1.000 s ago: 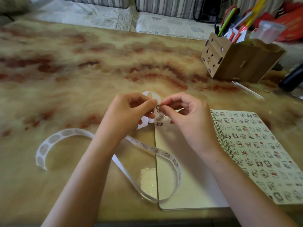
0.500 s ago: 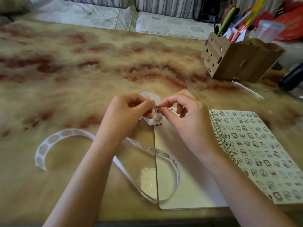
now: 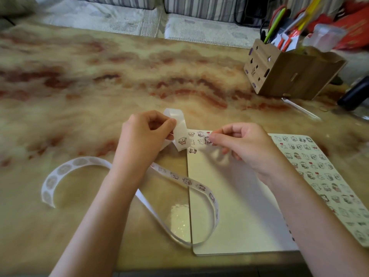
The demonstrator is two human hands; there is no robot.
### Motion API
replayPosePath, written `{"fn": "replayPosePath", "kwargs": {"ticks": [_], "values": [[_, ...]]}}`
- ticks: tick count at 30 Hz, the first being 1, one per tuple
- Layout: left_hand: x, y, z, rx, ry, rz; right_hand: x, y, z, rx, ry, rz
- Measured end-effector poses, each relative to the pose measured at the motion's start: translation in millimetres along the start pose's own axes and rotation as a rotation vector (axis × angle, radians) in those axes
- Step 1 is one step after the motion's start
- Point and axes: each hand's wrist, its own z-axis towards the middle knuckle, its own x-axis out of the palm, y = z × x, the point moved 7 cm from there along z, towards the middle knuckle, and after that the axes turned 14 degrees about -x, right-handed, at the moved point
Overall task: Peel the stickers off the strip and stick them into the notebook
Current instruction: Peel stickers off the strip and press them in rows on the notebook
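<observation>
My left hand (image 3: 145,134) pinches a loop of the white sticker strip (image 3: 180,136), and a small cartoon sticker shows on the held part. The strip trails down across the table in a long curl, with empty circles at its far left end. My right hand (image 3: 243,142) pinches a small peeled sticker (image 3: 207,140) just above the top of the blank page of the open notebook (image 3: 229,196). Several stickers sit in the page's top left corner. The spiral notebook's patterned cover is folded out to the right.
A wooden desk organiser (image 3: 289,72) holding pens stands at the back right. A clear thin pen (image 3: 301,108) lies in front of it, and a dark object (image 3: 355,92) sits at the right edge. The marbled table (image 3: 79,86) stretches to the left.
My hands have parted. My right hand moved right with a sticker peeled from the strip to the top of the page. My left hand still holds the strip.
</observation>
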Motion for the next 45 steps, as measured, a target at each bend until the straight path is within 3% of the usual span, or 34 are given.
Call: {"fn": "replayPosePath", "kwargs": {"ticks": [45], "values": [[0,1,2,-0.009,-0.020,0.056,12,-8,-2,0.016,-0.038,-0.259]]}}
